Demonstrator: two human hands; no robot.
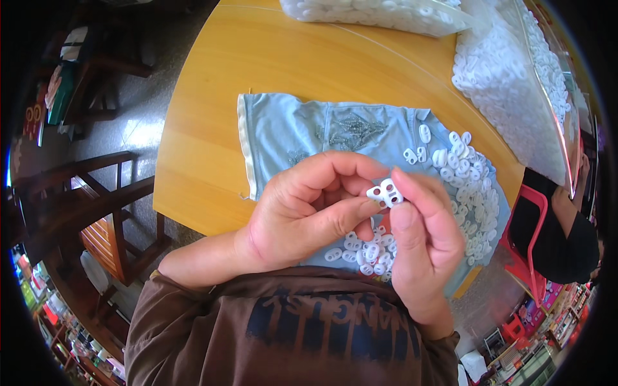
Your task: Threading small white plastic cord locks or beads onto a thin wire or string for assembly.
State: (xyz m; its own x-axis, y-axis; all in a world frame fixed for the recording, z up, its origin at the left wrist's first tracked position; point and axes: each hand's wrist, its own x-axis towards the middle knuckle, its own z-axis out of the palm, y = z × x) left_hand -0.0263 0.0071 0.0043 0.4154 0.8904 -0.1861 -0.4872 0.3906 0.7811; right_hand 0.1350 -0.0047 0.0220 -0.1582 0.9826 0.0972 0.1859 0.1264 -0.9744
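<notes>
My left hand (312, 212) pinches a small white plastic piece with holes (374, 192) between thumb and fingertips. Against it, a white oval two-hole plastic piece (391, 193) is gripped by the thumb and forefinger of my right hand (425, 238). The two pieces meet or overlap; whether they are joined I cannot tell. Below my hands lies a small heap of similar white ovals (370, 252), and a larger spread of them (476, 193) covers the right part of a light blue cloth (277, 122) with a dark embroidered pattern.
The cloth rests on a yellow wooden table (206, 141) with a curved edge. Clear bags full of white pieces (496, 83) stand at the far right, and another bag (380, 14) at the far edge. A red chair (531, 231), a seated person (560, 225) and a wooden chair (103, 225) flank the table.
</notes>
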